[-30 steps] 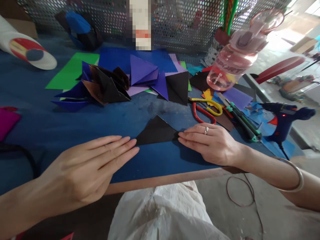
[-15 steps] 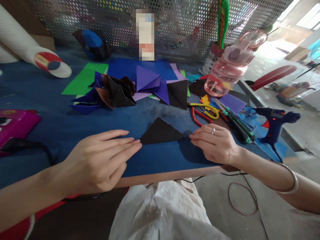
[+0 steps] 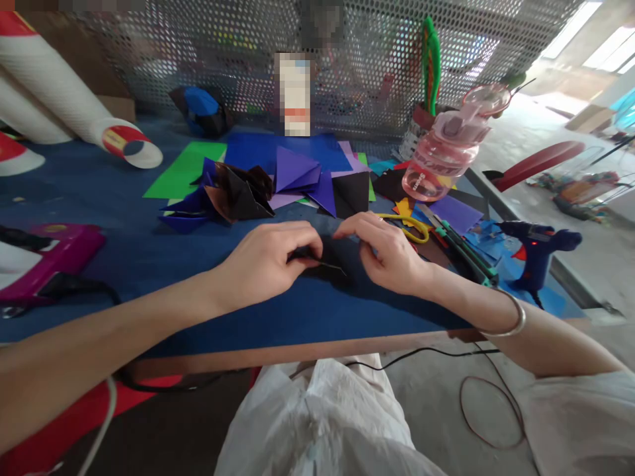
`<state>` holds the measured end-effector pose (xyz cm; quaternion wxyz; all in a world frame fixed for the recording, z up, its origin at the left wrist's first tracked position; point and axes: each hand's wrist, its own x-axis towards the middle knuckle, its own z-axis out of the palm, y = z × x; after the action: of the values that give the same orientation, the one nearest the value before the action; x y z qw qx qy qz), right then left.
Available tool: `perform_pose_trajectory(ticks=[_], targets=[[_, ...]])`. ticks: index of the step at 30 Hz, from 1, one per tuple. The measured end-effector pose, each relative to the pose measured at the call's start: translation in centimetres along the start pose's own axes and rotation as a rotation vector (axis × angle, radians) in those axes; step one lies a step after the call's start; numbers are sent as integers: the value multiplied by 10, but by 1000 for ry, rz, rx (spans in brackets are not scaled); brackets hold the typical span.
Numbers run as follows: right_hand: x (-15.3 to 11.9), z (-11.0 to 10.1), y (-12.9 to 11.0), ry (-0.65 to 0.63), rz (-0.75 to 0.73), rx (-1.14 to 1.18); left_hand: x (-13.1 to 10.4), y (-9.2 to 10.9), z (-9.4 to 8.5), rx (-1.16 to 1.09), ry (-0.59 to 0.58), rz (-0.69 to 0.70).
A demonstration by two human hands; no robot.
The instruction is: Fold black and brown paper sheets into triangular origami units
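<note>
My left hand (image 3: 270,264) pinches a folded piece of black paper (image 3: 331,254) between thumb and fingers, just above the blue tabletop. One thin edge of the paper faces me, and part of the sheet is hidden behind the left fingers. To its right, my right hand (image 3: 391,254) hovers close with bent fingers and the thumb apart, holding nothing that I can see. Beyond the hands lie folded black and brown paper pieces (image 3: 245,192), a purple folded piece (image 3: 296,170) and a flat black piece (image 3: 351,193).
Yellow-handled scissors (image 3: 419,228), a green cutter (image 3: 466,248) and a glue gun (image 3: 540,248) lie right, below a pink bottle (image 3: 444,155). A magenta device (image 3: 74,254) and white tubes (image 3: 69,86) are left. A perforated metal panel (image 3: 238,59) stands behind.
Both hands have moved inward and away from me. The black paper, lying flat as a triangle before, is now gripped and tilted by my left hand. The view has shifted slightly.
</note>
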<state>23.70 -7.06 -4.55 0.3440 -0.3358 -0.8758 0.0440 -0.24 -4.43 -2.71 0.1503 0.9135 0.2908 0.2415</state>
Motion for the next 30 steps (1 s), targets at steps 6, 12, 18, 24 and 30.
perform_pose_trajectory(ticks=[6,12,18,24,30], targets=[[-12,-1,0,-27,-110,-204,-14,0,-6,-98,215,-1],[-16,-9,-8,36,-436,-430,-30,-15,3,-77,67,42],[-16,-5,-13,-41,-482,-403,-47,-20,3,189,54,249],[-16,-5,-13,-116,-463,-382,-51,-17,4,372,87,462],[-16,-6,-14,-163,-476,-340,-54,-14,7,474,140,583]])
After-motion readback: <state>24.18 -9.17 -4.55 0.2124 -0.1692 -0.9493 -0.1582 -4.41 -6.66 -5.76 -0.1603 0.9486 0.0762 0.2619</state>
